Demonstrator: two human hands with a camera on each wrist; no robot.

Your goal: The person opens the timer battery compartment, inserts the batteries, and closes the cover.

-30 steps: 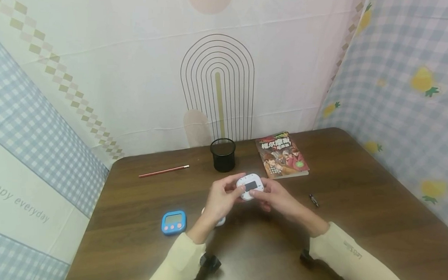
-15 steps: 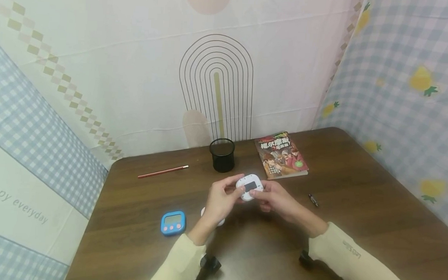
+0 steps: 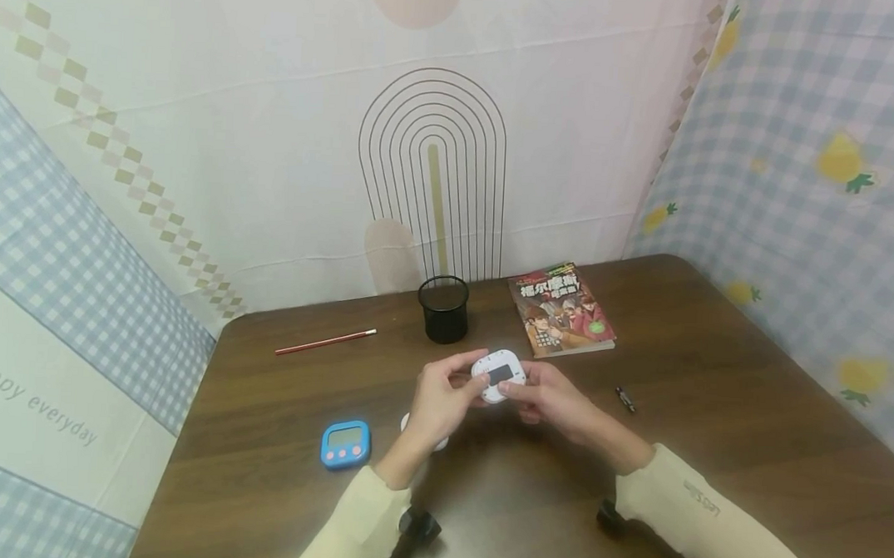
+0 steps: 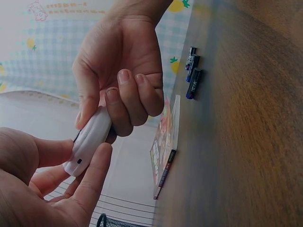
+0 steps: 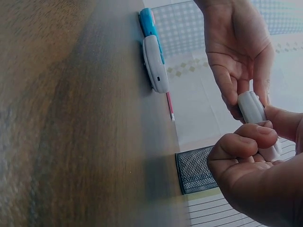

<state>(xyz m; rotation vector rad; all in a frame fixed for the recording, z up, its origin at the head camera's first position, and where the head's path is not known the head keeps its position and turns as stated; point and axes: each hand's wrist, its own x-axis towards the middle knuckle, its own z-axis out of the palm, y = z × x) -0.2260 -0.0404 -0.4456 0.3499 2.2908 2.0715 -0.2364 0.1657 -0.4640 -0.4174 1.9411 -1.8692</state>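
Note:
Both hands hold a white timer [image 3: 499, 374] with rounded corners above the middle of the table, a dark rectangle on its upward face. My left hand [image 3: 439, 399] pinches its left side, thumb on top and fingers beneath. From the right, my right hand [image 3: 557, 400] grips it with the thumb on the face; the other fingers curl in the left wrist view. A second white timer [image 5: 154, 64] lies on the table, mostly hidden by the left forearm in the head view. Beside it is a blue timer [image 3: 346, 444] with a grey screen and pink buttons.
A black mesh pen holder [image 3: 445, 319] stands at the back, with a book [image 3: 564, 311] to its right. A red pencil [image 3: 327, 342] lies at the back left. Small dark batteries [image 4: 193, 82] lie on the right of the wooden table [image 3: 257, 504]. Curtains enclose the table.
The white timer has dipped very slightly in the hands. Both hands keep the same hold, and the other things have not moved.

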